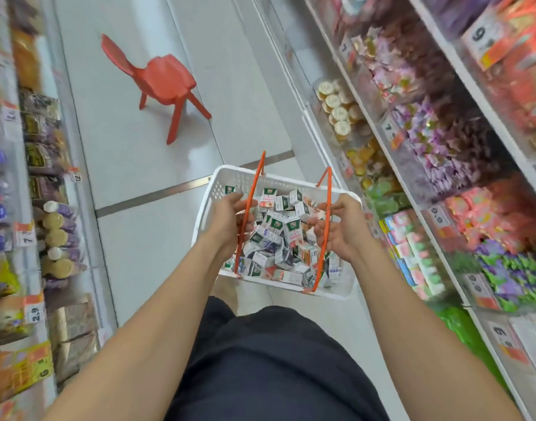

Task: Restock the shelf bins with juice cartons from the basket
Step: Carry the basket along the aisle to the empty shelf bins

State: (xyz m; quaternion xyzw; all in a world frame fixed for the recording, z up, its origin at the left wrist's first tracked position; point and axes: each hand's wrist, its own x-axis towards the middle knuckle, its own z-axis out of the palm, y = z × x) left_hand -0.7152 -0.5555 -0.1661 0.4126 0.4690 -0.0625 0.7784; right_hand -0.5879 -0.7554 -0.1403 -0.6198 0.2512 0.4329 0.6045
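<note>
- My left hand [230,221] is curled round the left handle [254,189], fingers wrapped over the orange bar and thumb toward me.
- My right hand [341,230] grips the right handle [329,192] the same way, palm turned inward with the fingers hooked round the bar.
- Both handles rise from the rim of the basket [206,202], which sits just below and between my hands. I cannot tell whether it hangs or rests on something.
- The cartons [278,235] fill the basket in a loose heap directly under both hands, lying at all angles, mostly white with green and red print.
- Nearer me than the hands, my forearms run back to a dark garment [275,360].
- Right of my right hand, the shelf bins [412,141] run in tiers, packed with bright wrapped goods behind price tags [391,129]. The closest bin holds small pink, green and blue packs [412,250].
- Left of my left hand, across the floor [133,153], a second shelf [27,238] carries bottles [57,235] and packets.
- Well beyond the hands, a red chair [165,80] stands in the aisle.
</note>
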